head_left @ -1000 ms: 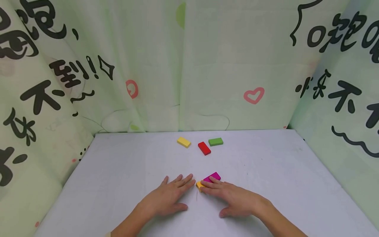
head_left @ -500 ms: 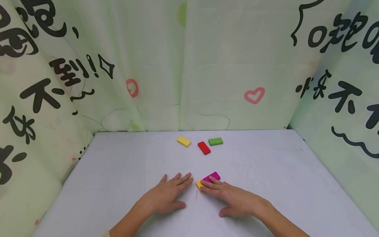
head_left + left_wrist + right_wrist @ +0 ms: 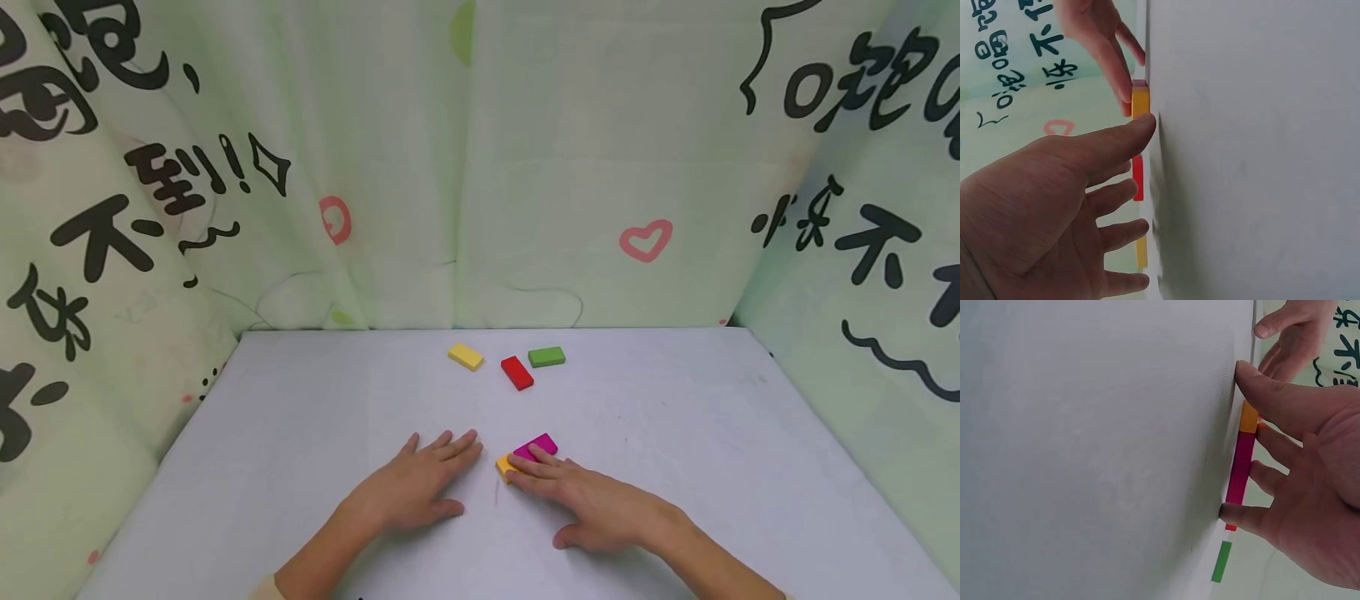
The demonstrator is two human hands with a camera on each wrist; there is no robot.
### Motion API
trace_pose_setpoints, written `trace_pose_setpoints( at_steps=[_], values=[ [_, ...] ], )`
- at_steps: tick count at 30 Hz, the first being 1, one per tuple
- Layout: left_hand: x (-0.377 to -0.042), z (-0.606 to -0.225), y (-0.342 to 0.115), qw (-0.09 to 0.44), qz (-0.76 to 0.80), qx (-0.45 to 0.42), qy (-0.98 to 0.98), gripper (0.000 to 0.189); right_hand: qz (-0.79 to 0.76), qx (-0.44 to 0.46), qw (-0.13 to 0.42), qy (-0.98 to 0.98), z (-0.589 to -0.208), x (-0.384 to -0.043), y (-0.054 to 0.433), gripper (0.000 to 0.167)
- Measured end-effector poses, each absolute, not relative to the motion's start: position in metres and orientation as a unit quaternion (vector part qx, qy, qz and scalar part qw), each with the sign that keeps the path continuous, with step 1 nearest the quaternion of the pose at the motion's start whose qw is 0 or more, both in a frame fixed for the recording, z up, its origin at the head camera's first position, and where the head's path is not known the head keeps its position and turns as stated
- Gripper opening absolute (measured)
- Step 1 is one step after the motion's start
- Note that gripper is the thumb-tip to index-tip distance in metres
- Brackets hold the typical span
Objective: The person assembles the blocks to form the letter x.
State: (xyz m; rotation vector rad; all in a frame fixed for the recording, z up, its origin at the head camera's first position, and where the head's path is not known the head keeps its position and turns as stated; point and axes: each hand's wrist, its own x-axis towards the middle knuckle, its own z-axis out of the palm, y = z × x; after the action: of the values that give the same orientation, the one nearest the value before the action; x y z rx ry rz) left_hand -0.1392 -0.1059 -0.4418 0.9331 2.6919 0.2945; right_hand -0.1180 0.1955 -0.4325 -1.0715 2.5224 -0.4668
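Note:
My right hand (image 3: 600, 507) lies with fingers spread, its fingertips on top of an orange block (image 3: 503, 467) and a magenta block (image 3: 542, 446). The two blocks lie flat against each other on the table, partly covered by those fingers. In the right wrist view the magenta block (image 3: 1241, 465) and orange block (image 3: 1248, 416) line up end to side. My left hand (image 3: 420, 485) is spread over the table to the left, fingers straight and holding nothing, a small gap away from the orange block.
Farther back on the white table (image 3: 675, 433) lie a yellow block (image 3: 466, 357), a red block (image 3: 517, 373) and a green block (image 3: 547, 357). A pale green printed curtain (image 3: 540, 167) rises behind the table and along both sides.
My left hand has drifted left and slightly away from the orange block. My right hand and all the blocks have stayed in place.

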Motion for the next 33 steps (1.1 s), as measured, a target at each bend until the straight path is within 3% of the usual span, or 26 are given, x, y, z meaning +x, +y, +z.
trace_pose_setpoints(
  at_steps=[16, 33],
  values=[
    [-0.174, -0.44, -0.114, 0.131, 0.09, 0.31, 0.937, 0.077, -0.178, -0.391, 0.191, 0.883, -0.432, -0.121, 0.198, 0.087],
    [-0.216, -0.446, -0.119, 0.063, 0.089, 0.294, 0.949, 0.061, -0.19, -0.373, 0.2, 0.886, -0.433, -0.122, 0.196, 0.088]
  ],
)
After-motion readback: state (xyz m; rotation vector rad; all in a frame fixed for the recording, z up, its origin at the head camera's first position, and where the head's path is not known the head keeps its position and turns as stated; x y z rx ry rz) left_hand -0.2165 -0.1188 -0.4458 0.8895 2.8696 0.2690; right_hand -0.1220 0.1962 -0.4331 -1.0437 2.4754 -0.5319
